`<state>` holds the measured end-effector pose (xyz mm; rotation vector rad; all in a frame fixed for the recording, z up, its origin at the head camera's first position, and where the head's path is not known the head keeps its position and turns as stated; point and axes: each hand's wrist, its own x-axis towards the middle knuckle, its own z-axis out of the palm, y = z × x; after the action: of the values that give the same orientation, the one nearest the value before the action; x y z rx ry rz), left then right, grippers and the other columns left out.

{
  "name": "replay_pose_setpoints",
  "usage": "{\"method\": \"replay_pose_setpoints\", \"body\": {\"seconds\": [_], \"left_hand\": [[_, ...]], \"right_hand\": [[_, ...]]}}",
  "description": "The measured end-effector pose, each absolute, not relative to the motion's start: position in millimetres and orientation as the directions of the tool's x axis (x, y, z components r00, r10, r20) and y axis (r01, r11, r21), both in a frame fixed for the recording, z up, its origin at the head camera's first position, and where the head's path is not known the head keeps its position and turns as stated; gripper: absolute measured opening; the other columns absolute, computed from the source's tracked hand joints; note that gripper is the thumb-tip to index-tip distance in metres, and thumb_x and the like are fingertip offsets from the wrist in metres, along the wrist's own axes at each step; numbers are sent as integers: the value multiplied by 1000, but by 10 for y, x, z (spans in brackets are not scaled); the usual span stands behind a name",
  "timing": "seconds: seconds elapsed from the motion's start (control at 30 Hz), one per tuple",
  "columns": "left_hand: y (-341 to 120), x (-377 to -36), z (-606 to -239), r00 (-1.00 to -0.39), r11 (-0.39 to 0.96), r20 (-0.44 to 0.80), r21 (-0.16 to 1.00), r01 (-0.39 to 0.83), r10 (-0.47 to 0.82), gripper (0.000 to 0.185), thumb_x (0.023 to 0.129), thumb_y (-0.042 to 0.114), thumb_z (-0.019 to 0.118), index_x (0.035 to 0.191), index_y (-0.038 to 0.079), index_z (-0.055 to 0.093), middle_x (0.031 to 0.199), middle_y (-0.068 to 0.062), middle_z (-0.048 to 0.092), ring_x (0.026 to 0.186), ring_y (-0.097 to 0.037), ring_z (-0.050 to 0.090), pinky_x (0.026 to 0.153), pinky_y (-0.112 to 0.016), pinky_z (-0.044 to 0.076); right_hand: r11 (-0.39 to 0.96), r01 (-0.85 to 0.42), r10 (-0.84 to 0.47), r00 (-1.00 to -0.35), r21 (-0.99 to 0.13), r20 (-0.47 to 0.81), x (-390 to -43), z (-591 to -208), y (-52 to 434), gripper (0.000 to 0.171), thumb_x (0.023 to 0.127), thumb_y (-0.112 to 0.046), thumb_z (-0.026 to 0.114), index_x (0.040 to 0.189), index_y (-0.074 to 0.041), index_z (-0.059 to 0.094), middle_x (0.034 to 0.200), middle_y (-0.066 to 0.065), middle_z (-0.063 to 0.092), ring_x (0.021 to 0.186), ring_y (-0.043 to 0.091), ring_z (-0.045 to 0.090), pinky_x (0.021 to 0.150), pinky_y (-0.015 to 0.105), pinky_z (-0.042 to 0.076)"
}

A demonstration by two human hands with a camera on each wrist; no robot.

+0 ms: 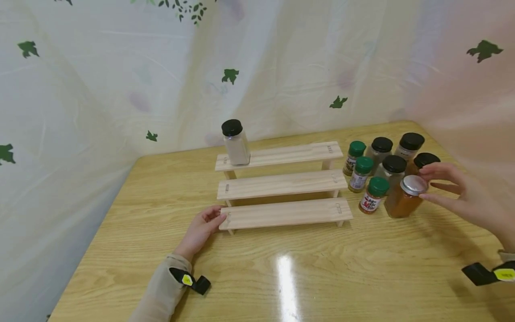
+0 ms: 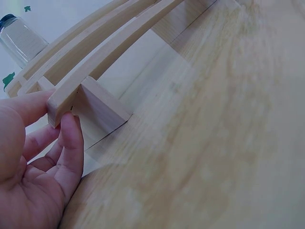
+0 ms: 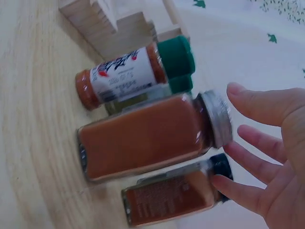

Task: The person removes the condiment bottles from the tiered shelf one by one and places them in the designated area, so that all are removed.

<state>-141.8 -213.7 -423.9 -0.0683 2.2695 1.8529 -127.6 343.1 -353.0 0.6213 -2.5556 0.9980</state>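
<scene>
My left hand [image 1: 203, 226] pinches the left end of the lowest board of a three-step wooden spice rack [image 1: 281, 213]; the left wrist view shows its thumb and fingers on either side of the board end. My right hand [image 1: 462, 190] is at a square glass jar of orange-brown spice [image 1: 402, 203] with a silver lid [image 1: 414, 184]. Thumb and fingers are spread about the lid, not closed round it; whether a fingertip touches it I cannot tell. On the top step's left end stands a black-lidded jar of pale contents [image 1: 237, 147].
Right of the rack cluster several jars: green-capped small bottles such as the red-labelled one [image 1: 372, 199], and black-lidded jars [image 1: 408, 145]. All stand on a wood-grain table [image 1: 249, 277]. A pale leaf-patterned curtain [image 1: 281, 89] hangs behind and at both sides.
</scene>
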Motion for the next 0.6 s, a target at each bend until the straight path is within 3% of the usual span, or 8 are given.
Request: {"method": "replay_pose_setpoints", "body": {"seconds": [0.2,0.33,0.43,0.53,0.6], "left_hand": [[-2129,-1418,-4240,-977,231,-195,958,-172,83,38,95,13,57,127,-6,49,100,-3,54,86,-7,53,72,-17,46],[-2123,-1424,-4243,-976,216,-202,960,-180,85,38,95,12,56,127,-6,48,100,-2,53,85,-6,53,72,-17,47],[-2128,-1424,-4243,-976,207,-199,962,-178,89,37,95,11,56,127,-6,48,99,-2,54,85,-6,53,72,-17,47],[-2136,-1421,-4240,-977,209,-193,963,-170,94,37,95,12,57,126,-6,49,99,-2,54,85,-6,54,72,-17,47],[-2139,-1416,-4236,-977,215,-191,962,-167,95,37,95,12,57,126,-6,49,99,-2,55,85,-6,53,72,-17,47]], "right_hand": [[747,-394,-169,-891,-535,421,-1193,-3323,3294,36,83,0,69,116,-3,56,109,-37,40,97,-29,36,72,-5,30],[755,-366,-167,-909,-544,381,-1153,-3200,3143,34,86,-7,69,118,-4,58,107,-34,45,95,-25,38,70,-2,29],[698,-496,-260,-848,-517,462,-1180,-3146,2991,33,85,3,66,117,0,58,111,-27,49,99,-22,44,74,-1,35],[623,-622,-342,-761,-473,551,-1241,-3104,2822,39,81,13,64,117,-2,59,115,-23,51,104,-18,48,79,1,39],[596,-652,-360,-739,-469,569,-1285,-3070,2705,43,79,14,66,117,-5,59,114,-23,53,105,-17,49,78,2,41]]}}
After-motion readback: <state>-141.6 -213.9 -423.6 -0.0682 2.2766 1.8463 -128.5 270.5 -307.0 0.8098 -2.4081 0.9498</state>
